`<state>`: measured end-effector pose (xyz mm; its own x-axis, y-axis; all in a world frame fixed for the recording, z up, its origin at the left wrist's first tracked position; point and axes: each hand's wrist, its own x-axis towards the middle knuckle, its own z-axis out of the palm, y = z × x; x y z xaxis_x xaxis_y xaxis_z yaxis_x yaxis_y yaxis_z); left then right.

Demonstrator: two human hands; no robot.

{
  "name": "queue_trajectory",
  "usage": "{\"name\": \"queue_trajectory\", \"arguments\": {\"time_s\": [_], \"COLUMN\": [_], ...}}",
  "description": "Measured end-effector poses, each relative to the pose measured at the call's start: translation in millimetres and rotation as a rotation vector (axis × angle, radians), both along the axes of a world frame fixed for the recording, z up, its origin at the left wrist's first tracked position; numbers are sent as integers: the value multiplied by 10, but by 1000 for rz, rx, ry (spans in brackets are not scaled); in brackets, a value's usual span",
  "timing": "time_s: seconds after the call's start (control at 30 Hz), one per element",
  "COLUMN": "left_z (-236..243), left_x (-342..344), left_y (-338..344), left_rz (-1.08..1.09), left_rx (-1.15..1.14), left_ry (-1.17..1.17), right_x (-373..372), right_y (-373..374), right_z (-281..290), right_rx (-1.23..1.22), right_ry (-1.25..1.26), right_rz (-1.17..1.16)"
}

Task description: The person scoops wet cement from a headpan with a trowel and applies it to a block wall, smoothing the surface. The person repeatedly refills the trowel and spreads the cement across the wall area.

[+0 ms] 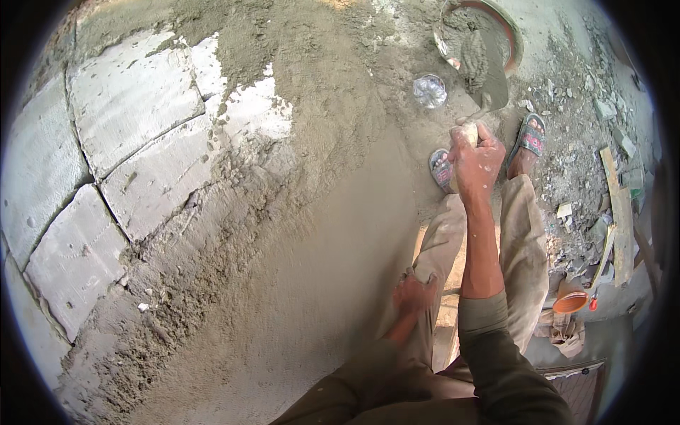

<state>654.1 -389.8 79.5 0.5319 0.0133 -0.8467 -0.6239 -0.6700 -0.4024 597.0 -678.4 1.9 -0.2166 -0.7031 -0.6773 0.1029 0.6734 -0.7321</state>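
My right hand (476, 152) is wrapped round the pale handle of a trowel (499, 91). A heap of wet grey mortar (473, 60) lies on the trowel's blade, which is over or against a round pan (519, 42). My left hand (416, 292) is curled closed beside my left thigh, close to the wall; whatever it holds, if anything, is hidden. Left of me stretches the wall, with smooth wet plaster (333, 234) nearest, rougher mortar beyond, and bare pale blocks (142, 106) at the far left.
A crumpled clear plastic bag or cup (429, 91) sits near the pan. My sandalled feet (528, 138) are on dusty ground. Rubble (584, 106), wooden strips (621, 219) and an orange bowl-like thing (571, 303) lie to the right. A wooden plank (451, 301) shows between my legs.
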Motion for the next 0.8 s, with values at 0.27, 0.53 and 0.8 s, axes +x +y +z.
{"name": "queue_trajectory", "arguments": {"time_s": [0.27,0.53,0.8], "left_z": [-239,30,-206], "left_x": [28,-77,-394], "left_y": [324,-298,-405], "left_rz": [110,134,81], "left_rx": [-27,-18,-82], "left_ry": [67,-49,-56], "right_x": [1278,-909,-1832], "right_y": [514,-491,-2500], "right_z": [-145,-376,-2820], "right_rx": [-160,12,-476], "right_ry": [80,681,1102], "right_rz": [666,1155,1262]}}
